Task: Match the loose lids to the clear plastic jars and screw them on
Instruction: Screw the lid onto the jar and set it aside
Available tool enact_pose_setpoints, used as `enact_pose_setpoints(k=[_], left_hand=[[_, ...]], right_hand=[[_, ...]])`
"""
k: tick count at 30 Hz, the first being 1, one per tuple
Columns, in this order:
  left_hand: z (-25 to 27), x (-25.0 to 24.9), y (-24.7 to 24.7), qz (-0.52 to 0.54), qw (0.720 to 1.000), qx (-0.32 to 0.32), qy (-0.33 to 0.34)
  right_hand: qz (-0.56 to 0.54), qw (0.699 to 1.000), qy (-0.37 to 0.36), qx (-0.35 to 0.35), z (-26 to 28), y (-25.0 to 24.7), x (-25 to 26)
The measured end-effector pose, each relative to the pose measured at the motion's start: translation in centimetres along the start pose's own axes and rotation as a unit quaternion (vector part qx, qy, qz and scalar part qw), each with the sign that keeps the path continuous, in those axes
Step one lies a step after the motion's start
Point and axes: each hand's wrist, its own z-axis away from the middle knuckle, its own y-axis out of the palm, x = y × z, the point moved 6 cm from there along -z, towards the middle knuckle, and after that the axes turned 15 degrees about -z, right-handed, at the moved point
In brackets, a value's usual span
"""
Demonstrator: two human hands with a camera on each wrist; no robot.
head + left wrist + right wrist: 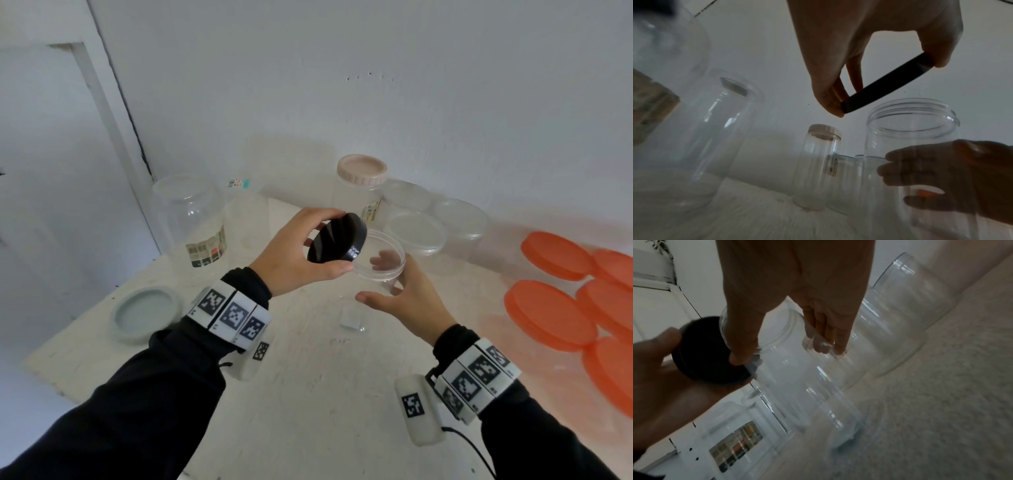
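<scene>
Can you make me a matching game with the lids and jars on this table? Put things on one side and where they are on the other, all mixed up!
Things:
1. black lid
2. pink lid
3. grey lid
4. orange lids

Places:
A. lying flat near the table's left edge
B. screwed on a tall clear jar at the back
C. held tilted in the left hand, beside the open jar that the right hand holds
D. grouped together on the right side

Pairs: 1-C, 2-B, 3-A, 4-D
</scene>
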Motion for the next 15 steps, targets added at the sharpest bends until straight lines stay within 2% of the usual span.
enact_pose_setpoints(k=[4,15], left_hand=[[-1.4,-1.5,1.9,-0.063,0.996,0.034,0.052],[-3.2,-2.4,4.3,-0.100,0.989,0.075,0.079]], right_hand=[[-0.022,1.000,-0.009,-0.007,0.3,0.1,-0.3],[-0.022,1.000,-0.015,0.003,0.2,0.3,-0.1]])
